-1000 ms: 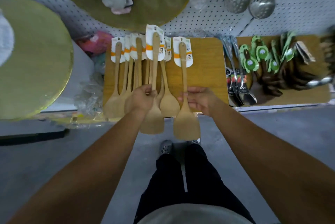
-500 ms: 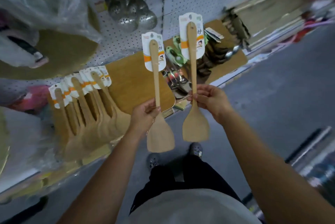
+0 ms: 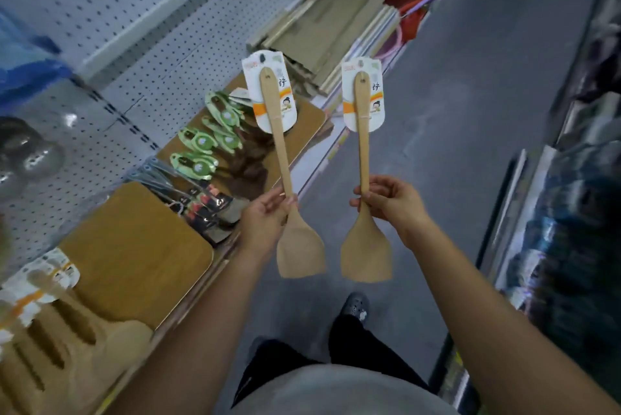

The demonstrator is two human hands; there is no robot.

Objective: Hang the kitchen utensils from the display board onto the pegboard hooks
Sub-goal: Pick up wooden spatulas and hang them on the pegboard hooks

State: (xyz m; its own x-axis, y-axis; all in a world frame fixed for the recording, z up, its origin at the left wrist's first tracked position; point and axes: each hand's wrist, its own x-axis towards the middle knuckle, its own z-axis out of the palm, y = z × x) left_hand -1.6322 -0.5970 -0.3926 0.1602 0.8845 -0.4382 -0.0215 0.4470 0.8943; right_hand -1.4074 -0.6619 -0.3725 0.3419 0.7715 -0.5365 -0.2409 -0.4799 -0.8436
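I hold two wooden spatulas upright over the aisle floor, blades down, each with a white and orange label card behind its handle top. My left hand [image 3: 265,216] grips the neck of the left spatula [image 3: 295,240]. My right hand [image 3: 389,203] grips the neck of the right spatula [image 3: 364,243]. More wooden spatulas [image 3: 57,337] lie blurred on the wooden display board [image 3: 134,253] at lower left. The white pegboard [image 3: 111,11] rises behind the shelf at upper left.
Green-carded utensils [image 3: 208,142] and dark-handled tools [image 3: 211,209] lie on the shelf beyond the board. Metal ladles [image 3: 27,156] hang at far left. Stacked boards [image 3: 322,21] sit further along. A second shelf [image 3: 554,213] borders the grey aisle on the right. My shoe [image 3: 354,305] is below.
Both hands lifted a spatula each off the display board and carried them out over the aisle. My view swung right, so the board and remaining spatulas slid to the lower left.
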